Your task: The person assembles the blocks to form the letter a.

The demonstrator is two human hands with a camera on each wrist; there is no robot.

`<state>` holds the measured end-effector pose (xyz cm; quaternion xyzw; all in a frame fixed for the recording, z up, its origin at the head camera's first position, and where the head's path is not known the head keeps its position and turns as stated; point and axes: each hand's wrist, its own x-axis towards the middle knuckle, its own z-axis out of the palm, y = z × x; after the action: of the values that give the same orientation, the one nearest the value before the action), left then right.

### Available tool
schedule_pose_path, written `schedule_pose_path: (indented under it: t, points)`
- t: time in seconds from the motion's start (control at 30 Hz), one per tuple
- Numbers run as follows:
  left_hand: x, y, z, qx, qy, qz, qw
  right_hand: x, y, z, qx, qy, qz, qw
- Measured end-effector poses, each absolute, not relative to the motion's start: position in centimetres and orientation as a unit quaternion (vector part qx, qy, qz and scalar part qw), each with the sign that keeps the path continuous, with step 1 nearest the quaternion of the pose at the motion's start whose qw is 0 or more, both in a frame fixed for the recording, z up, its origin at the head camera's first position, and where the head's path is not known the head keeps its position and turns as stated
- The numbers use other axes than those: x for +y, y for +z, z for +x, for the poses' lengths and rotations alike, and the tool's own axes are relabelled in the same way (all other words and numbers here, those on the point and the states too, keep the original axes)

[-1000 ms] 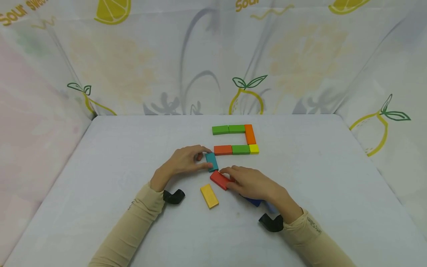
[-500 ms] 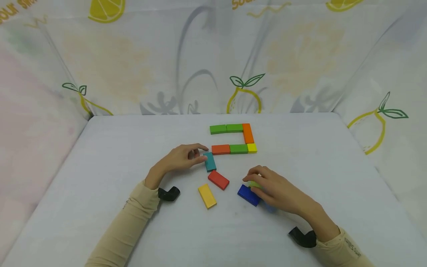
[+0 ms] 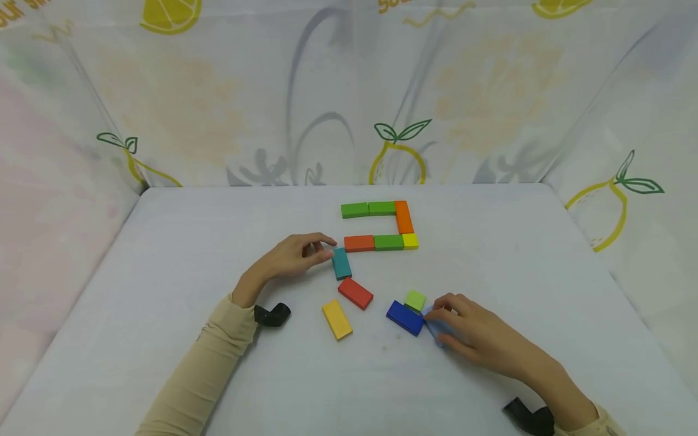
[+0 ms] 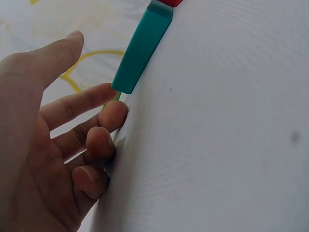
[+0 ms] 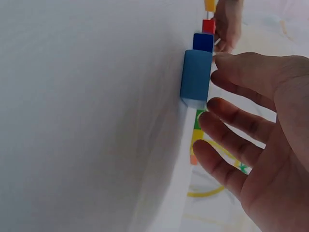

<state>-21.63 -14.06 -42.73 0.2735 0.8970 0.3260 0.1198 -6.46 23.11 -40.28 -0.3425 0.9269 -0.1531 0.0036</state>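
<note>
My left hand [image 3: 294, 254] rests beside a teal block [image 3: 342, 264], its fingers relaxed and nothing held. In the left wrist view the index fingertip lies right at the end of the teal block [image 4: 142, 48]. On the right, my right hand [image 3: 480, 333] is over a light blue block [image 3: 436, 327], partly hidden under the fingers. The right wrist view shows thumb and loosely bent fingertips close along one side of the light blue block [image 5: 196, 77]. Just left of it lie a dark blue block [image 3: 405, 318] and a small lime green block [image 3: 415, 300].
A red block [image 3: 355, 293] touches the teal block's near end, and a yellow-orange block [image 3: 337, 320] lies closer. Behind, green blocks [image 3: 382, 209], an orange block [image 3: 404, 217], a small yellow block [image 3: 410, 241] and an orange-red block [image 3: 359, 243] form an open-sided outline on the white table [image 3: 191, 242].
My right hand has left the red block, passed over the lime green and dark blue blocks, and moved right to the light blue one. My left hand has drawn slightly back from the teal block.
</note>
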Motion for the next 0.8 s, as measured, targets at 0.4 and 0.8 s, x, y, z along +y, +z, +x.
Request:
schedule_pose_path:
  t: [0.4,0.8]
  points:
    - [-14.1,-42.5,-21.5,0.895,0.335,0.270,0.118,24.9,-39.6,-6.2,0.937,-0.137,-0.322,0.018]
    - [-14.0,-42.5,-21.2,0.892,0.334,0.282,0.111,24.7,-39.5,-9.2,0.946,-0.157,-0.282,0.043]
